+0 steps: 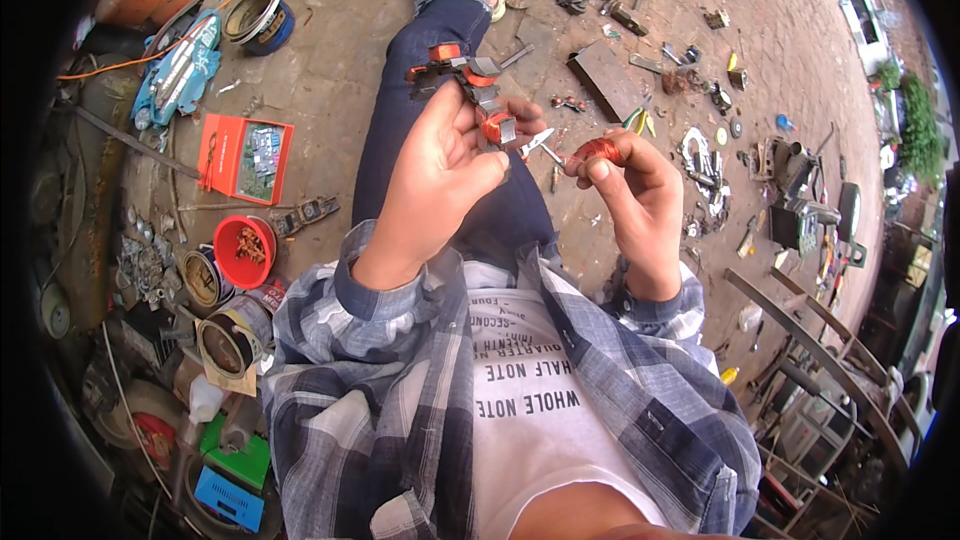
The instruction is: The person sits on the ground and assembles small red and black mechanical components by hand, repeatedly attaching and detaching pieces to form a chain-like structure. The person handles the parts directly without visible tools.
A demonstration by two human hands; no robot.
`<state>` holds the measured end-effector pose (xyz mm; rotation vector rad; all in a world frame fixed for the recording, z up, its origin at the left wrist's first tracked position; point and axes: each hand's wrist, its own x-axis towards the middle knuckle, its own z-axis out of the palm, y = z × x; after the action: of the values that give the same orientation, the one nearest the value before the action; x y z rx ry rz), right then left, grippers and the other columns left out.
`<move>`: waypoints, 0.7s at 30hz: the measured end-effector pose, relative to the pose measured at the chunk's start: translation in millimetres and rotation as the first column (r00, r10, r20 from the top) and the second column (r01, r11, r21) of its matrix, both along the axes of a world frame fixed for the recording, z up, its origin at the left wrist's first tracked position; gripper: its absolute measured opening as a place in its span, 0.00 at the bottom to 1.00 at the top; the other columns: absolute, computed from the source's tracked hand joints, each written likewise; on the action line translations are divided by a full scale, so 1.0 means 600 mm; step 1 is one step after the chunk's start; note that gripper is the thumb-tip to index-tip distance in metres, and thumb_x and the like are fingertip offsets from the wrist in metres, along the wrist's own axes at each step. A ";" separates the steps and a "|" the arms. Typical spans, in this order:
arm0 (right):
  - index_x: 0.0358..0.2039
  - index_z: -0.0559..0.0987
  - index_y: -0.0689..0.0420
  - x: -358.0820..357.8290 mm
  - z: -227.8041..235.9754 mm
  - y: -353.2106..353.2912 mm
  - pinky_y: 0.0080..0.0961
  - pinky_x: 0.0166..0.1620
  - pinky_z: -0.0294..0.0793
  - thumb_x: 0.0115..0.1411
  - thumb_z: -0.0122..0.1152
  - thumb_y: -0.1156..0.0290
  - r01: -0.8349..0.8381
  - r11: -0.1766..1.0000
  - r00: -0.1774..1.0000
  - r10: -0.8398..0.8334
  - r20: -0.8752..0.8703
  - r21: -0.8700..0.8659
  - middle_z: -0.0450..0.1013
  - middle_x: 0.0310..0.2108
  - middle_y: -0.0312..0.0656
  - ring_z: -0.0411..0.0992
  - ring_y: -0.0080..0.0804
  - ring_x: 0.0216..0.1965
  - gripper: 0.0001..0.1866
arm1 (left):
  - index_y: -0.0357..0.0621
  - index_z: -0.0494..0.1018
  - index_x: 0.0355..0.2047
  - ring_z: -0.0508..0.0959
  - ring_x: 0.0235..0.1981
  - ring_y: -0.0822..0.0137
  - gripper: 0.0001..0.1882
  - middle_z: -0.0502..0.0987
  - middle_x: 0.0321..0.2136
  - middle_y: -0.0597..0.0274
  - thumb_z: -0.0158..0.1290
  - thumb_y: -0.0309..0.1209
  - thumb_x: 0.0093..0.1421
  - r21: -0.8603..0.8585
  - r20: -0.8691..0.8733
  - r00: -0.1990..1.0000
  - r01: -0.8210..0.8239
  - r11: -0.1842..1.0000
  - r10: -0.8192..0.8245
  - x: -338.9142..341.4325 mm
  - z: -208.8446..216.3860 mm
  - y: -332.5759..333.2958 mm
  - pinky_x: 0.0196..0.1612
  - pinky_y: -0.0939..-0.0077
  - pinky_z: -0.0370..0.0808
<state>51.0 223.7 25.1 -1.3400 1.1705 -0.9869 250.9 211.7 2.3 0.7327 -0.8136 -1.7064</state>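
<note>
My left hand (440, 165) holds a motor core (478, 80) above my legs. Dark metal pole pieces stick out from it, with orange-red windings between them, and its lower end lies across my fingers. To the right, my right hand (640, 190) pinches a small bundle of red copper wire (597, 151) between thumb and fingers. A slim silver pointed piece (537, 142) shows in the gap between both hands; whether it is held or lies beyond them, I cannot tell. Behind my right hand are pliers with yellow-green handles (640, 120).
An open red box (210, 165) of small parts, a red bowl (244, 250) with copper scraps and several cans stand left. A metal block (606, 85), a hammer (625, 16) and loose parts lie on the brick ground ahead and right. A metal frame (820, 350) stands right.
</note>
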 end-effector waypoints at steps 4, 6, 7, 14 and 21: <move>0.30 0.76 0.64 -0.004 0.016 0.000 0.20 0.38 0.71 0.61 0.58 0.74 -0.088 0.996 0.994 0.088 0.064 -0.008 0.76 0.31 0.40 0.72 0.23 0.34 0.06 | 0.31 0.56 0.58 0.71 0.54 0.55 0.27 0.67 0.50 0.48 0.43 0.17 0.55 0.013 -0.047 0.998 -0.030 0.999 0.031 0.000 -0.001 -0.002 0.59 0.62 0.67; 0.30 0.76 0.63 -0.004 0.017 -0.002 0.21 0.38 0.71 0.61 0.57 0.73 -0.054 0.998 0.994 0.050 0.093 0.037 0.76 0.31 0.41 0.72 0.24 0.33 0.06 | 0.31 0.56 0.58 0.70 0.55 0.54 0.28 0.66 0.50 0.48 0.43 0.17 0.55 0.038 -0.090 0.996 -0.023 0.999 0.026 0.002 -0.002 -0.002 0.60 0.60 0.67; 0.30 0.76 0.63 -0.004 0.017 -0.003 0.21 0.38 0.71 0.61 0.57 0.73 -0.037 0.997 0.994 0.031 0.107 0.060 0.76 0.31 0.42 0.72 0.24 0.33 0.06 | 0.31 0.56 0.58 0.70 0.54 0.54 0.28 0.66 0.50 0.48 0.44 0.17 0.55 0.049 -0.117 0.993 -0.017 0.999 0.022 0.002 -0.002 0.000 0.60 0.59 0.67; 0.30 0.73 0.62 -0.030 0.005 -0.021 0.21 0.37 0.69 0.62 0.57 0.68 -0.019 1.000 0.938 0.014 0.346 0.011 0.74 0.31 0.44 0.69 0.23 0.29 0.10 | 0.33 0.58 0.56 0.74 0.48 0.59 0.27 0.68 0.46 0.53 0.45 0.16 0.53 0.119 -0.245 0.969 0.054 0.991 -0.023 0.017 0.002 -0.004 0.53 0.66 0.72; 0.30 0.73 0.62 -0.031 0.003 -0.024 0.20 0.37 0.67 0.63 0.56 0.66 -0.034 0.993 0.877 -0.023 0.479 0.110 0.73 0.30 0.44 0.66 0.23 0.29 0.11 | 0.33 0.58 0.60 0.73 0.36 0.74 0.31 0.73 0.39 0.60 0.55 0.24 0.57 0.044 0.052 0.998 0.023 0.999 -0.025 0.014 -0.008 -0.003 0.41 0.79 0.71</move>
<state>32.3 209.4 27.2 -0.9286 0.8258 -1.1483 259.2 210.1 -2.2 0.8031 -0.8273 -1.7369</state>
